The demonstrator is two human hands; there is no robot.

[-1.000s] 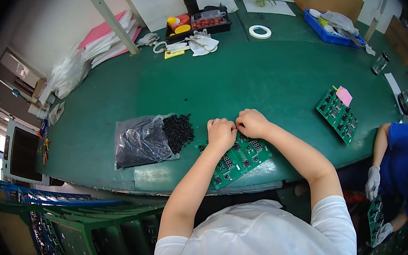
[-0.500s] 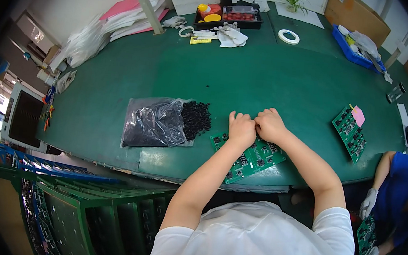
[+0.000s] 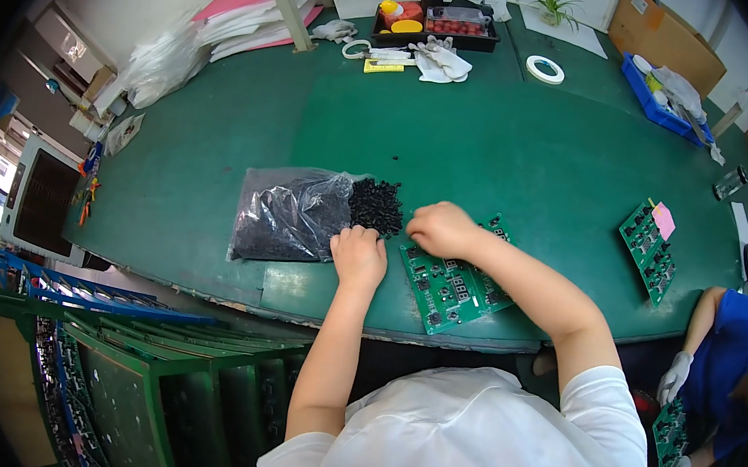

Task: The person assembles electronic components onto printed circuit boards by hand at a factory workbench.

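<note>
Head view, looking down: a person in a white short-sleeved shirt (image 3: 462, 440) sits or stands at a wide table (image 3: 490, 146) with a smooth, slightly glossy green top. A flat green circuit board (image 3: 446, 305) lies near the table's front edge, partly covered by the right forearm. It already carries digit displays and many small dark parts. The work seems partway along, since a large heap of small black pieces (image 3: 377, 202) lies loose to the board's left; bare spots on the board are too small to make out.

The left hand (image 3: 359, 257) is at the heap's near edge, fingers bent, tips hidden; whether they pinch a piece, I cannot tell. The right hand (image 3: 440, 229) is curled over the board's far left part; its fingertips are hidden too, so its grip is unclear.

The heap, rough and grainy, spills from a clear plastic bag (image 3: 289, 225), crinkled, shiny and full of dark contents. Farther right lies another green board (image 3: 647, 251) with a pink paper slip (image 3: 662, 221). At the lower right, a co-worker in blue (image 3: 737, 345) wears pale gloves and holds a third board (image 3: 669, 438).
</note>
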